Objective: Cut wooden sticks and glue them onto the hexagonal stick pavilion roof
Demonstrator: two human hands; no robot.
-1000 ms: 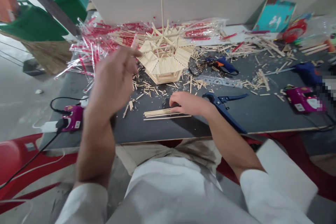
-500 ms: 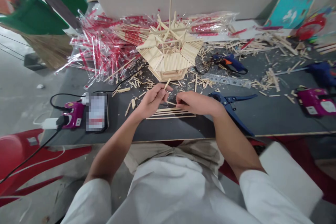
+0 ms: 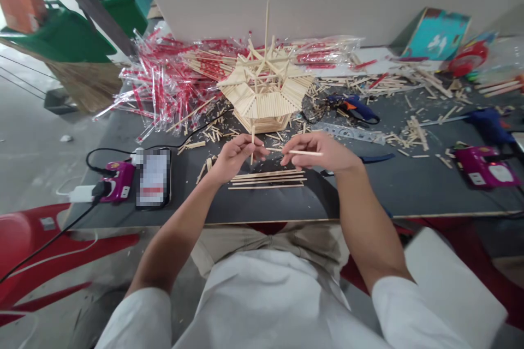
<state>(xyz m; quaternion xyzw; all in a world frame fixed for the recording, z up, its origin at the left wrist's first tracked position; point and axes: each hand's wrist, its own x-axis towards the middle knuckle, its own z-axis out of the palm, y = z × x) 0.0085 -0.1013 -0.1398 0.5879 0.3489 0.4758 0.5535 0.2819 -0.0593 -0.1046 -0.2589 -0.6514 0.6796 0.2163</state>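
Pinched upright in the fingers of my left hand (image 3: 238, 156) is a short wooden stick (image 3: 252, 137). My right hand (image 3: 323, 151) grips another wooden stick (image 3: 307, 152), lying roughly level. Between the two hands a thin stick end shows; I cannot tell which piece it belongs to. Just below the hands, several long sticks (image 3: 266, 181) lie side by side on the dark table (image 3: 254, 210). Behind them stands a tiered model (image 3: 272, 104) of wooden sticks with a flared roof and a tall spike. My right forearm hides most of the blue-handled cutter (image 3: 379, 158).
Red-printed plastic wrappers (image 3: 164, 84) pile up at the back left. A phone (image 3: 153, 177) lies beside a purple power adapter (image 3: 118, 180). Offcuts surround a glue gun (image 3: 356, 108) and a perforated metal strip (image 3: 354, 133). Another purple adapter (image 3: 485, 166) sits at right.
My right hand has turned and opened out, moving slightly right, and its stick now shows lengthwise. The stick in my left hand has swung from slanted to upright. The view has tilted up slightly.
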